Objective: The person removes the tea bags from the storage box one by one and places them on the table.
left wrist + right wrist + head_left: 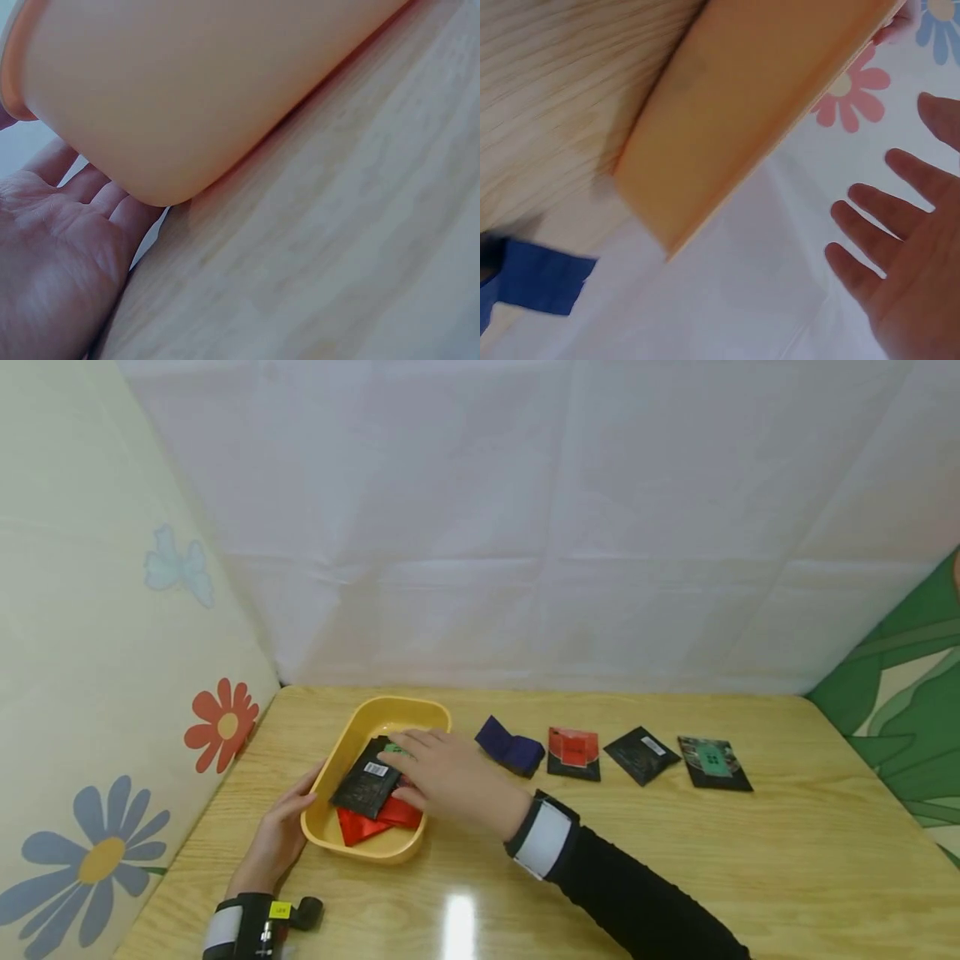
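A yellow plastic basin stands at the left of the table. My left hand holds its left side, the thumb at the rim and the fingers along the outer wall. Over the basin's right side hovers my right hand, palm down; the right wrist view shows its fingers spread with nothing between them. Inside the basin lie a black packet with a white barcode label and red packets beneath it. A green patch shows near the right fingertips, partly covered.
Right of the basin, in a row on the wooden table, lie a folded dark blue piece, a red-and-black packet, a black packet with a white label and a black packet with a green label. A white cloth wall rises behind.
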The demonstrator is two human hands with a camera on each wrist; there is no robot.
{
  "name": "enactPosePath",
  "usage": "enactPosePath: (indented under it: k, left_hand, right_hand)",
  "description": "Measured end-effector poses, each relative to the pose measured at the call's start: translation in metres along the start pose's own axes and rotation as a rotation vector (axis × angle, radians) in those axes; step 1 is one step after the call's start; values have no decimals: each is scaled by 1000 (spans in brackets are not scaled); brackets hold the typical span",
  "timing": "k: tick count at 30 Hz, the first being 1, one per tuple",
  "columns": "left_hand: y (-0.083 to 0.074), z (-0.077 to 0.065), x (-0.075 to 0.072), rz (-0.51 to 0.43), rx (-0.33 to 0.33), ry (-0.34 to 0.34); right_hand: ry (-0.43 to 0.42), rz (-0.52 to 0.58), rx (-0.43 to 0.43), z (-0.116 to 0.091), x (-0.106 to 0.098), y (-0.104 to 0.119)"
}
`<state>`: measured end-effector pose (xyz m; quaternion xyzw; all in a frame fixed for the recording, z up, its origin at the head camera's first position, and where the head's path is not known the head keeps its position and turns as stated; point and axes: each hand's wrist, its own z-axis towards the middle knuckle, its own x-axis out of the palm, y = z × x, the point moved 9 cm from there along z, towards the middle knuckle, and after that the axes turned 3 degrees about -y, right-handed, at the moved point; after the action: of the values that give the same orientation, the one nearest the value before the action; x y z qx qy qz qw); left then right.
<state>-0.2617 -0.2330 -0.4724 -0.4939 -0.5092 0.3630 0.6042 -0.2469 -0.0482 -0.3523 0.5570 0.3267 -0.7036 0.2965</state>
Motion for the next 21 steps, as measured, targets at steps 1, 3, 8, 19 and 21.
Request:
enactPosePath:
  k: [1,3,8,19,21]
  left_hand:
    - [0,0,0,-2,4,6]
    - [-1,-1,0,-7,12,14]
    - [1,0,0,-5,9,21]
    - [1,1,0,4,5,36]
    - [1,1,1,-4,7,41]
  right_hand:
    - [20,-2,0,4,1,4]
    - [57,-8,-3,10,3,13]
    - [116,-23,-34,25,8,29]
    - [343,-68,70,57,39,28]
    - [389,-74,113,60,45,26]
